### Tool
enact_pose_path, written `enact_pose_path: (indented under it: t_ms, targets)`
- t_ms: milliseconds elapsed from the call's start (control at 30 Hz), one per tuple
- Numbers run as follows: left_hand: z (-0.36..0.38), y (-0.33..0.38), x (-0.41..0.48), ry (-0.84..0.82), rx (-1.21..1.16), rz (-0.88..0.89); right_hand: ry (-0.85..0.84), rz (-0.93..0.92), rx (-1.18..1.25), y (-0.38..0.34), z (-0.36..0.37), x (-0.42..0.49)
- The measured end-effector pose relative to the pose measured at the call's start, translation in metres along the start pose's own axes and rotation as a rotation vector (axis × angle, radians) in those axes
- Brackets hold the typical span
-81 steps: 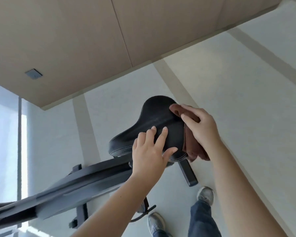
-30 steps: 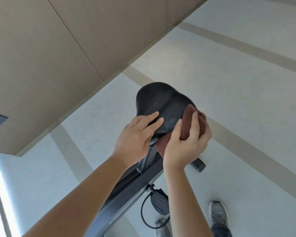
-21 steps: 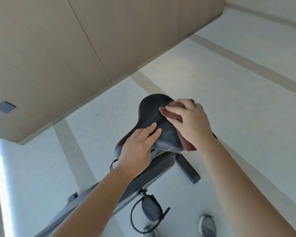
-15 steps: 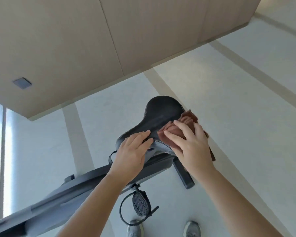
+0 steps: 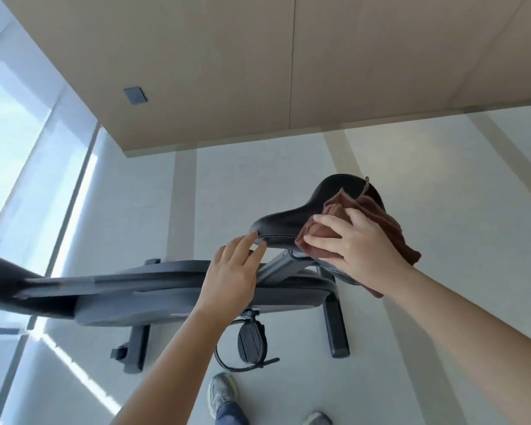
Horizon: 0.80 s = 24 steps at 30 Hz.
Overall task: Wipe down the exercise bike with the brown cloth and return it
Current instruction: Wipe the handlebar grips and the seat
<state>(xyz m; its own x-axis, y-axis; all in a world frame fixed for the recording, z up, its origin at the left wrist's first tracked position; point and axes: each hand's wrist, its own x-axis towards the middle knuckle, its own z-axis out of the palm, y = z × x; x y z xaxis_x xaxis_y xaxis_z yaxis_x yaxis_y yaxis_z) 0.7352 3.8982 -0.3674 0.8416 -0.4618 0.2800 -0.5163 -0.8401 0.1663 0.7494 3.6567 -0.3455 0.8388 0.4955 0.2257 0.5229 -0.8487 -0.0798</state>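
Left hand (image 5: 232, 273), fingers straight, steadies the saddle (image 5: 292, 223) nose so the right hand (image 5: 357, 250) can press the cloth (image 5: 380, 222) along its side.

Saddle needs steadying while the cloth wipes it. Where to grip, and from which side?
Probably take the saddle by its narrow nose, coming from the front end, where the left hand touches it. The nose is slim enough to wrap, and the right hand presses the brown cloth against the wider part.
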Motion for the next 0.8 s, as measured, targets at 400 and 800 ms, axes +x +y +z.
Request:
enact_pose_path:
  t_ms: [400, 800]
  targets:
    - [-0.029, 0.011, -0.005, 0.085, -0.027, -0.181, -0.222, -0.052, 0.028, -0.016, 0.005, 0.047]
    - [-0.030, 0.037, 0.019, -0.007, -0.154, -0.090, -0.135, 0.371, 0.008, -0.007, -0.021, -0.030]
